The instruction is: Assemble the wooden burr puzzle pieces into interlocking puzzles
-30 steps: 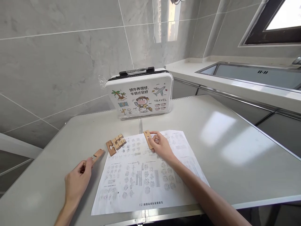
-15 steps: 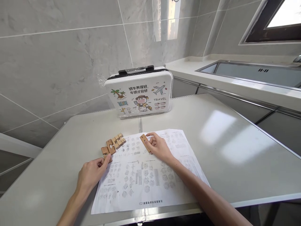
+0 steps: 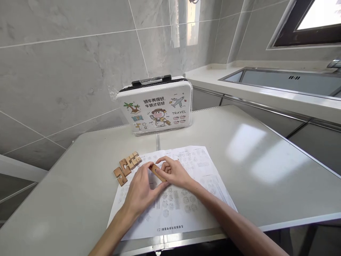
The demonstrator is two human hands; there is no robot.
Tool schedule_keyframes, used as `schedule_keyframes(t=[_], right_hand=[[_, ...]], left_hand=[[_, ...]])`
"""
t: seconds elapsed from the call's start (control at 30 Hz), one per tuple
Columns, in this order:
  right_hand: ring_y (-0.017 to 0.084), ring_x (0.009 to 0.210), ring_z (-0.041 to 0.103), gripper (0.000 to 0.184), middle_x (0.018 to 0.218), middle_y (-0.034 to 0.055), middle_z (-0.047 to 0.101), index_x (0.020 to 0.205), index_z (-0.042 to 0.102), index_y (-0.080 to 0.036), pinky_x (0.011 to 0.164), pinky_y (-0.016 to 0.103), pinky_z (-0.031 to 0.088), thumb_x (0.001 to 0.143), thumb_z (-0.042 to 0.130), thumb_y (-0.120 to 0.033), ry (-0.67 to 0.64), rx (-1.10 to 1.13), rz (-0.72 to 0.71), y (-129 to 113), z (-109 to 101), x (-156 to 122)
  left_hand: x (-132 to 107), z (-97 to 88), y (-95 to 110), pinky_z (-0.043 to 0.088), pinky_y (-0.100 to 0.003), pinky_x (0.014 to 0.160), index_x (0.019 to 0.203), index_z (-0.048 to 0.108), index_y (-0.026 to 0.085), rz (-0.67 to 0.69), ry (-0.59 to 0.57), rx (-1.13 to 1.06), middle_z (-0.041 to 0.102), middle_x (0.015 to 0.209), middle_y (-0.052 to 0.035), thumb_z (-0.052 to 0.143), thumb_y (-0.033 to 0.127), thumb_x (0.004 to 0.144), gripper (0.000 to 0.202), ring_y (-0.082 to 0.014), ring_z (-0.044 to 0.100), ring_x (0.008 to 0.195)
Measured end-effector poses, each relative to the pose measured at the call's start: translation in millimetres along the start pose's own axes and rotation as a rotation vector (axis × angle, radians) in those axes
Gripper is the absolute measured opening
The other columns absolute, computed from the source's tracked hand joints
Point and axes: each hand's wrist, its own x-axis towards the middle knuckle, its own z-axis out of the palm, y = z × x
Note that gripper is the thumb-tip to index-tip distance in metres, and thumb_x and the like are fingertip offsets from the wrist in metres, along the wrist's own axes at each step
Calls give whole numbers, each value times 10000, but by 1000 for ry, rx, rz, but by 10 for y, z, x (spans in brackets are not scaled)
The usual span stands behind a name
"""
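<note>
Over the printed sheet, both hands are closed on one notched wooden block (image 3: 158, 173). My left hand (image 3: 142, 186) pinches it by its two ends, the fingers at the upper end and the thumb at the lower. My right hand (image 3: 174, 172) grips its right side, with the thumb lying across the top face. Part of the block is hidden by the fingers. To the left, several other notched wooden blocks (image 3: 125, 167) lie in a slanting row, partly over the sheet's edge. The paper sheet (image 3: 170, 220), covered with small line drawings, lies under the hands.
A white suitcase (image 3: 160, 106) with cartoon prints and plastic wrap stands at the back of the pale table (image 3: 213, 131). Behind it is a grey tiled wall (image 3: 66, 71). A counter with a sink (image 3: 282, 83) runs along the right.
My left hand has left the row of blocks, moved right and taken hold of the block in my right hand. That block has shifted slightly left and down.
</note>
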Motion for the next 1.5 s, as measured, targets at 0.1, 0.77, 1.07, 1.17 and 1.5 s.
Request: schedule_keyframes(t=[0.1, 0.77, 1.07, 1.17, 1.5], right_hand=[[129, 546, 577, 283, 657, -63, 626, 1164, 619, -239, 554, 246, 434, 937, 690, -392, -10, 63, 16, -25, -24, 4], [144, 576, 647, 236, 815, -18, 743, 1217, 554, -259, 619, 304, 538, 998, 582, -343, -93, 17, 85, 23, -18, -35], [129, 548, 638, 213, 803, -30, 739, 1194, 558, -257, 631, 301, 528, 988, 575, -305, -77, 23, 85, 47, -13, -32], [127, 546, 642, 206, 804, -31, 741, 1185, 563, -257, 637, 304, 528, 984, 579, -303, -70, 14, 91, 44, -12, -36], [131, 545, 639, 194, 785, -29, 728, 1163, 600, -246, 612, 298, 536, 976, 577, -292, -47, 12, 107, 29, 6, -39]], left_hand=[[48, 63, 60, 549, -487, 993, 1384, 493, 230, -20, 13, -4, 660, 1362, -140, 724, 596, 871, 671, -355, 662, 1231], [-572, -694, -1214, 574, -540, 999, 1397, 494, 266, -398, 148, 41, 644, 1438, -125, 789, 726, 690, 893, -393, 669, 1230], [-518, -535, -1463, 537, -576, 1041, 1421, 518, 289, -359, 107, -15, 600, 1489, -126, 790, 725, 703, 883, -418, 607, 1295], [-464, -548, -1563, 515, -574, 1076, 1443, 509, 319, -336, 93, -87, 579, 1524, -103, 808, 705, 708, 882, -404, 584, 1330], [278, -529, -2071, 493, -469, 1119, 1156, 635, 217, -398, 445, -465, 714, 1278, -132, 685, 673, 853, 550, -276, 685, 1204]])
